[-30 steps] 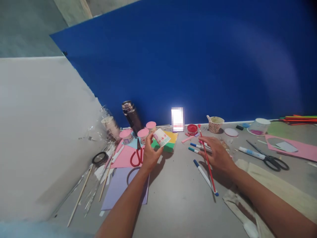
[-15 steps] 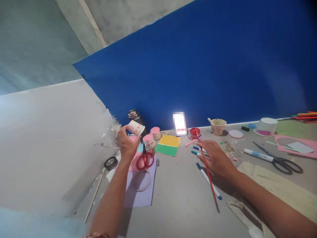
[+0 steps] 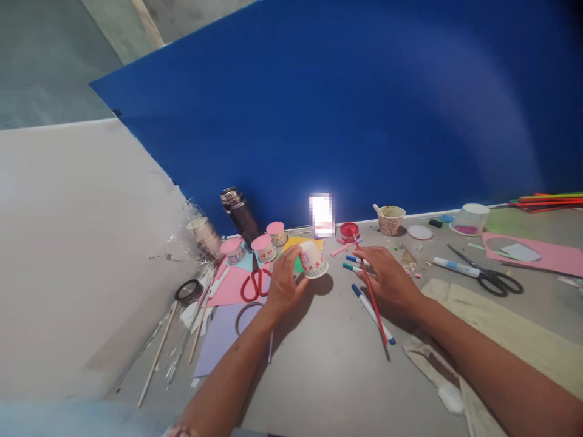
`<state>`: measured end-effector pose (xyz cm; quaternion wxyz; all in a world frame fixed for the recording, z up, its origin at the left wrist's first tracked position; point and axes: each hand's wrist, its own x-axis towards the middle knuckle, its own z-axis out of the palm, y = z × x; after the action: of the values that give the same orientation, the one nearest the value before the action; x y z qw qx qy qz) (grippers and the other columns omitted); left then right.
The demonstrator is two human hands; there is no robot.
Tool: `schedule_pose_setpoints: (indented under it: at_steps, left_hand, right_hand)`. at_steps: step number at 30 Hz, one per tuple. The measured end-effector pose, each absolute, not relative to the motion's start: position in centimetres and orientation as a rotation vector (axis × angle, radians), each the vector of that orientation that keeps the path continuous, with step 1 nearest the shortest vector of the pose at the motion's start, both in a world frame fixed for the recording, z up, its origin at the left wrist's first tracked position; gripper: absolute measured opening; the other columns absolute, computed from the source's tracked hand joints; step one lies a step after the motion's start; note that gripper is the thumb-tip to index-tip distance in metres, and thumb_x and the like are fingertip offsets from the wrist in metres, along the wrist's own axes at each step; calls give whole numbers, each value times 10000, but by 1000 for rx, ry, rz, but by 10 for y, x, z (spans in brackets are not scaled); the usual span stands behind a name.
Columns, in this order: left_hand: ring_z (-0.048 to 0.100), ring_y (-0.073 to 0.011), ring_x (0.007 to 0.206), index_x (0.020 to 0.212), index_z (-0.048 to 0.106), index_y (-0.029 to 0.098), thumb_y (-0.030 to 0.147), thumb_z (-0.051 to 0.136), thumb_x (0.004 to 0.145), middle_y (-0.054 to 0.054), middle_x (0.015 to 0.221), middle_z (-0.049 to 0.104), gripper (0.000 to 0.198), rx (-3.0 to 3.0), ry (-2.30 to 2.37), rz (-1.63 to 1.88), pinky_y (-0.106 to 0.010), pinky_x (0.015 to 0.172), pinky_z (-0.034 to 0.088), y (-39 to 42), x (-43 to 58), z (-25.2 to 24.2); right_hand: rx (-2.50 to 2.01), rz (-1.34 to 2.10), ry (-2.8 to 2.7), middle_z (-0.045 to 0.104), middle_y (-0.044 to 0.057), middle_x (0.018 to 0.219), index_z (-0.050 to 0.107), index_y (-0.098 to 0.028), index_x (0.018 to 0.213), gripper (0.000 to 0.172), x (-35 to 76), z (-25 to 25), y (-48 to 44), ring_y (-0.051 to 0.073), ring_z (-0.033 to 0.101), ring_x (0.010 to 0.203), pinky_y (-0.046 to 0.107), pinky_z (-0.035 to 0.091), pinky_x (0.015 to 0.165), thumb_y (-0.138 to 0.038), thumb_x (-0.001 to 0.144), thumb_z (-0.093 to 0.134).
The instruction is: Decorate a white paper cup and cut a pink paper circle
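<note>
My left hand point(image 3: 286, 282) is closed round a small white paper cup point(image 3: 313, 262), which is upside down and tilted above the table, with red and green drawings on its side. In my right hand point(image 3: 387, 276) a thin red paintbrush point(image 3: 374, 303) is gripped, its front end at a small pot of red paint point(image 3: 350, 230). Beneath and beside that hand lie felt-tip pens, among them a blue-capped marker point(image 3: 371, 312). To the left stand three paper cups with pink tops, the nearest being a decorated cup point(image 3: 264, 250). Red-handled scissors point(image 3: 255, 285) lie left of my left hand.
A dark flask point(image 3: 241, 218) stands at the back left near a roll of black tape point(image 3: 188, 291). On the right are a patterned cup point(image 3: 390, 221), black scissors point(image 3: 496, 282), pale cloth point(image 3: 496, 328) and pink paper point(image 3: 555, 252). A bright, blurred-out screen point(image 3: 322, 213) stands against the blue wall.
My left hand has brought the paper cup rightward and lower, toward the middle of the table. The view has shifted. The paintbrush stays in my right hand by the red paint.
</note>
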<state>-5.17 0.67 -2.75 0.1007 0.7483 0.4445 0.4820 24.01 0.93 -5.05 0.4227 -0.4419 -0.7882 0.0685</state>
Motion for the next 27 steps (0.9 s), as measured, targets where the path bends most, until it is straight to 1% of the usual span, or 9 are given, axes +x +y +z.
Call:
schedule_pose_setpoints:
  at_steps: [2,7,9,12,15,18,22,25,27]
  left_hand:
    - [565,-356,1419,1369,624,278,213,834,778,-140,1460,647,630,2076,1298,1387,-594,1261,371,1,-47,-32]
    - [564,-338,1415,1370,635,315,203,884,710,-114,1499,618,714,1604,1144,1348,-569,1202,441,-4,-43,-33]
    - [554,-343,1435,1353,637,295,200,900,665,-115,1491,626,742,1391,1005,1331,-542,1186,462,-3,-45,-32]
    - [627,-344,1347,1313,656,239,190,921,604,-124,1389,694,758,1077,844,1217,-494,1137,509,-5,-51,-29]
    - [662,-351,1296,1308,651,216,224,906,627,-130,1311,733,728,911,725,1145,-516,1114,531,-10,-55,-25]
    - [616,-394,1380,1351,620,225,296,876,682,-151,1372,711,720,874,651,1115,-552,1082,557,-14,-55,-21]
    - [578,-437,1434,1388,597,233,366,856,719,-168,1450,672,730,875,642,1084,-557,1024,590,-13,-57,-22]
    - [578,-445,1437,1427,580,255,439,843,749,-161,1473,666,750,877,638,1090,-570,1021,583,-10,-61,-25]
    - [626,-438,1378,1428,588,253,486,839,753,-159,1438,692,757,843,621,1109,-566,1003,579,-8,-64,-28]
  right_hand:
    - [-1107,172,-1972,747,144,1322,716,-269,1318,363,240,-51,10,372,668,1258,621,573,1070,-259,963,641]
    - [-1122,157,-1973,749,139,1326,710,-268,1318,355,240,-53,10,367,663,1250,617,565,1072,-255,975,620]
    - [-1125,153,-1976,752,145,1313,708,-254,1315,349,240,-54,10,366,667,1233,609,569,1064,-258,978,615]
    - [-1115,147,-1982,757,147,1299,706,-235,1305,347,240,-55,10,360,668,1230,592,575,1060,-245,971,612]
    - [-1108,135,-1984,763,140,1297,711,-242,1298,351,240,-56,10,355,669,1238,589,570,1069,-229,961,617]
    - [-1112,126,-1986,773,130,1283,717,-255,1294,346,239,-54,10,357,676,1231,593,570,1068,-228,965,615]
    - [-1126,108,-1973,780,125,1274,726,-265,1301,344,243,-50,11,353,686,1228,565,584,1053,-241,983,596]
    - [-1164,85,-1958,793,133,1228,754,-260,1273,325,250,-48,15,347,710,1189,542,597,1026,-266,997,583]
    - [-1204,84,-1947,810,130,1179,775,-257,1242,313,255,-47,17,336,731,1141,515,611,986,-289,1011,567]
